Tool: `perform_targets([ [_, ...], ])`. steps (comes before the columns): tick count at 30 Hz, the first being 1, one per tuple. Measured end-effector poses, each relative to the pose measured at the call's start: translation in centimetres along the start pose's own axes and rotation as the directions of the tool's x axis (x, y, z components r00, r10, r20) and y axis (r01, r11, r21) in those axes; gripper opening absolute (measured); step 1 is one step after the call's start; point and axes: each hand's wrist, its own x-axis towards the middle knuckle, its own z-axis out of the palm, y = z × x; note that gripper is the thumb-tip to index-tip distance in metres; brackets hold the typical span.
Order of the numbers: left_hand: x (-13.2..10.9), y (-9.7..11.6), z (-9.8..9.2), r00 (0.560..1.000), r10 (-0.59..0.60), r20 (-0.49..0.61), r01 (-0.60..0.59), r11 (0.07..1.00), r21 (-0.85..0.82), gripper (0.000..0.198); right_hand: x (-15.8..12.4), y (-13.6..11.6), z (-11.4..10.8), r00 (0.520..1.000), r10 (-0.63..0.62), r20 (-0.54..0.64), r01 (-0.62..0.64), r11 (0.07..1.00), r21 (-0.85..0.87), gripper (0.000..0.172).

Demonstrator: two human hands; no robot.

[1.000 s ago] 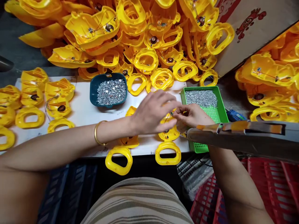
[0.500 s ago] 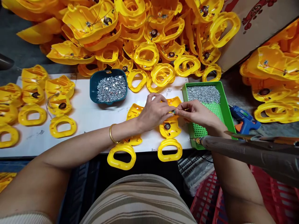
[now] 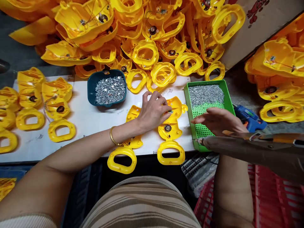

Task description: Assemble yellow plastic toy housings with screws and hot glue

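Observation:
My left hand is closed in a pinch above a yellow plastic shell, its fingertips on a small circuit board. A dark round speaker sits in the lower part of that shell, and a yellow oval ring lies just below it. Another yellow shell is partly hidden under my left hand and forearm. Over the green tray hangs my right hand, fingers stretched out and holding nothing. Right beside it is a dark power screwdriver, its bit pointing left.
Small screws fill the tray's far end. A dark teal tub holds silvery screws. Yellow shells are heaped behind the white board; several more sit at left. A blue glue gun lies right of the tray.
My right hand has left the circuit board and moved right, over the green tray, its fingers now spread. My left hand stays at the board. The view has shifted slightly.

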Motion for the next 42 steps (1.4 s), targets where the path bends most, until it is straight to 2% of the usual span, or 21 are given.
perform_targets([
  [2, 0.1, 0.2, 0.2, 1.0, -0.008, 0.003, 0.008, 1.0, 0.02, 0.016, -1.1, -0.2, 0.3, 0.999, -0.032, 0.012, 0.032, 0.999, -0.042, 0.041],
  [4, 0.2, 0.3, 0.3, 1.0, -0.003, 0.007, 0.002, 0.999, 0.038, 0.017, -1.6, -0.5, 0.6, 0.996, -0.074, 0.054, 0.079, 0.993, -0.089, 0.052],
  [6, 0.3, 0.3, 0.2, 1.0, 0.002, 0.016, -0.002, 0.998, 0.055, 0.017, -1.6, -0.9, 1.0, 0.974, -0.109, 0.198, 0.129, 0.988, -0.09, 0.066],
  [8, 0.3, 0.3, 0.2, 1.0, 0.002, 0.03, -0.004, 0.997, 0.072, 0.018, -1.4, -1.6, 1.8, 0.962, -0.096, 0.255, 0.12, 0.99, -0.08, 0.064],
  [9, 0.3, 0.4, 0.1, 0.999, 0.002, 0.039, -0.005, 0.997, 0.081, 0.019, -1.3, -2.0, 2.4, 0.977, -0.088, 0.195, 0.107, 0.991, -0.085, 0.061],
  [10, 0.3, 0.4, 0.1, 0.999, 0.003, 0.048, -0.008, 0.996, 0.088, 0.019, -1.3, -2.5, 3.2, 0.995, -0.081, 0.066, 0.088, 0.99, -0.114, 0.061],
  [11, 0.3, 0.4, 0.0, 0.998, 0.004, 0.056, -0.01, 0.995, 0.095, 0.019, -1.2, -3.0, 4.0, 0.992, -0.114, -0.045, 0.107, 0.985, -0.135, 0.064],
  [13, 0.3, 0.5, 0.0, 0.998, 0.007, 0.068, -0.014, 0.994, 0.106, 0.018, -0.9, -4.0, 5.5, 0.925, -0.251, -0.285, 0.198, 0.959, -0.2, 0.06],
  [15, 0.3, 0.6, 0.0, 0.997, 0.015, 0.07, -0.023, 0.993, 0.113, 0.018, -0.4, -4.8, 6.6, 0.851, -0.331, -0.409, 0.238, 0.935, -0.262, 0.042],
  [17, 0.3, 0.7, 0.0, 0.997, 0.03, 0.065, -0.037, 0.993, 0.116, 0.018, 0.3, -5.4, 6.9, 0.817, -0.353, -0.456, 0.245, 0.928, -0.279, 0.029],
  [20, 0.4, 0.8, 0.0, 0.997, 0.045, 0.059, -0.052, 0.991, 0.121, 0.017, 1.3, -5.4, 6.5, 0.754, -0.417, -0.507, 0.319, 0.908, -0.273, 0.028],
  [22, 0.5, 0.9, -0.1, 0.997, 0.042, 0.064, -0.05, 0.991, 0.126, 0.016, 1.9, -5.0, 6.1, 0.673, -0.48, -0.563, 0.37, 0.877, -0.306, 0.025],
  [25, 0.5, 1.1, -0.5, 0.996, 0.033, 0.079, -0.044, 0.99, 0.137, 0.015, 3.0, -4.3, 5.8, 0.506, -0.564, -0.652, 0.411, 0.823, -0.392, 0.024],
  [26, 0.6, 1.2, -0.6, 0.996, 0.034, 0.083, -0.046, 0.989, 0.143, 0.016, 3.4, -4.1, 5.7, 0.481, -0.579, -0.659, 0.408, 0.813, -0.416, 0.027],
  [27, 0.6, 1.3, -0.7, 0.996, 0.037, 0.087, -0.05, 0.988, 0.148, 0.017, 3.8, -3.9, 5.6, 0.485, -0.579, -0.656, 0.388, 0.814, -0.432, 0.03],
  [30, 0.6, 1.5, -1.0, 0.994, 0.051, 0.099, -0.066, 0.986, 0.155, 0.018, 4.8, -3.3, 4.9, 0.539, -0.557, -0.632, 0.332, 0.83, -0.448, 0.038],
  [34, 0.7, 1.5, -0.9, 0.99, 0.07, 0.123, -0.09, 0.983, 0.16, 0.018, 5.1, -2.1, 3.9, 0.477, -0.619, -0.625, 0.335, 0.785, -0.522, 0.035],
  [35, 0.7, 1.5, -0.9, 0.989, 0.075, 0.127, -0.095, 0.982, 0.161, 0.018, 5.0, -1.8, 3.8, 0.479, -0.617, -0.624, 0.309, 0.784, -0.538, 0.034],
  [37, 0.6, 1.5, -0.8, 0.989, 0.085, 0.122, -0.102, 0.985, 0.143, 0.016, 4.6, -1.3, 3.7, 0.525, -0.567, -0.635, 0.207, 0.808, -0.552, 0.036],
  [39, 0.6, 1.4, -0.7, 0.99, 0.099, 0.103, -0.11, 0.988, 0.11, 0.013, 4.3, -0.9, 3.7, 0.57, -0.492, -0.658, 0.087, 0.833, -0.547, 0.045],
  [42, 0.5, 1.3, -0.6, 0.99, 0.12, 0.074, -0.126, 0.988, 0.085, 0.011, 4.3, -0.4, 3.6, 0.572, -0.431, -0.697, -0.014, 0.845, -0.535, 0.058],
])
